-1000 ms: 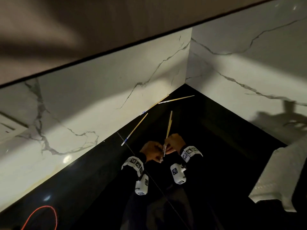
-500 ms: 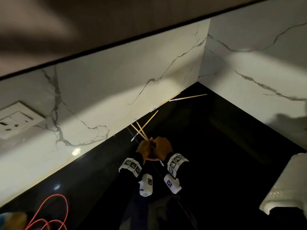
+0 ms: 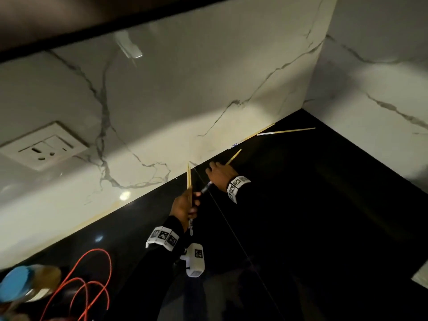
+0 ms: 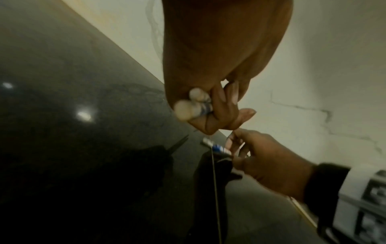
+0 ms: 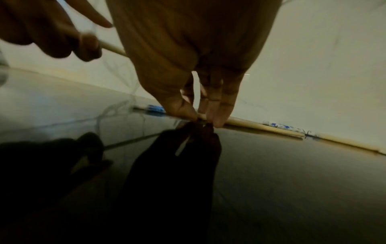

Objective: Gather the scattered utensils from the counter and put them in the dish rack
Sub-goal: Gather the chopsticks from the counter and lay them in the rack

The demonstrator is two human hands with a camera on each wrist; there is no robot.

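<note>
Behind the black glossy counter (image 3: 312,216), white marble-look wall tiling (image 3: 185,89) veined in grey, meeting in a corner at the right, with a dark strip of cabinet underside (image 3: 92,22) above. On the left stretch of tiling, a white wall socket (image 3: 44,145), set tilted in the head view. At the lower left, a looping orange cable (image 3: 92,276) on the counter, beside a jar with a blue lid (image 3: 25,286), blurred; at the far right edge, a sliver of something pale (image 3: 422,276), too little to name.
</note>
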